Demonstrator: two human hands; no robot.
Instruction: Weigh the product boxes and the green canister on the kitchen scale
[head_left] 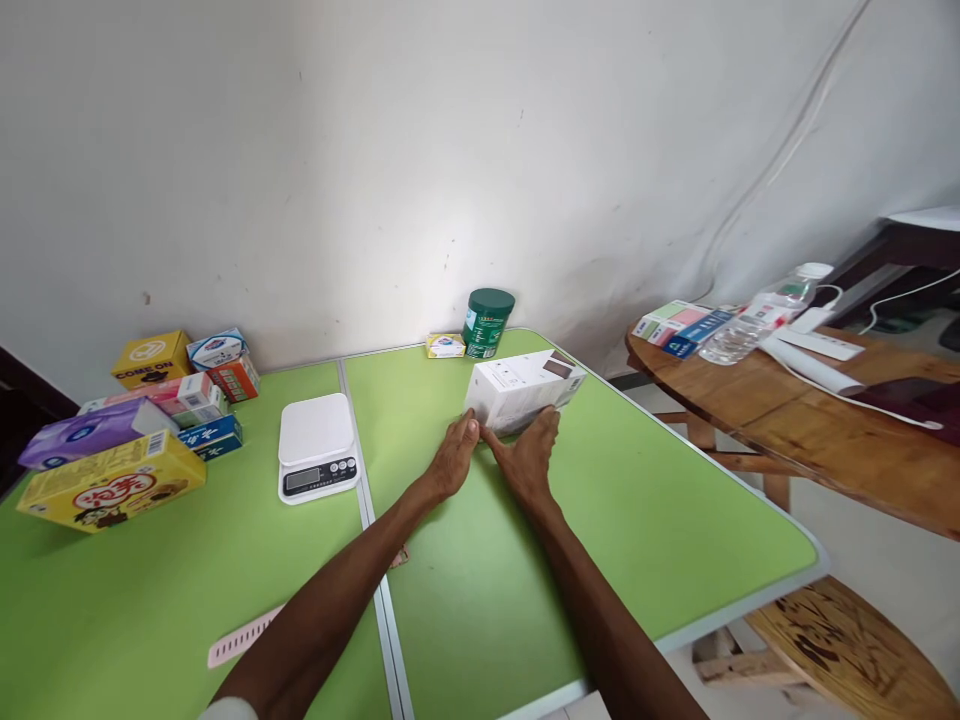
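A white box (514,385) with a dark picture on its top lies at an angle on the right green table. My left hand (454,455) presses against its left end, with the thumb at the lower near corner. Along its near long side lies my right hand (529,460), thumb stretched toward that same corner and fingers against the box. The two hands hold the box between them; some fingertips are hidden. Behind the box stand a green canister (487,325) with a dark lid and a small yellow-and-white box (445,346).
A white kitchen scale (319,430) sits left of the table seam. Several packages, including a yellow box (112,485) and a purple pack (97,435), stand farther left. A pink slotted strip (244,637) lies near my left forearm. A wooden table (810,430) at right bears a bottle (765,315).
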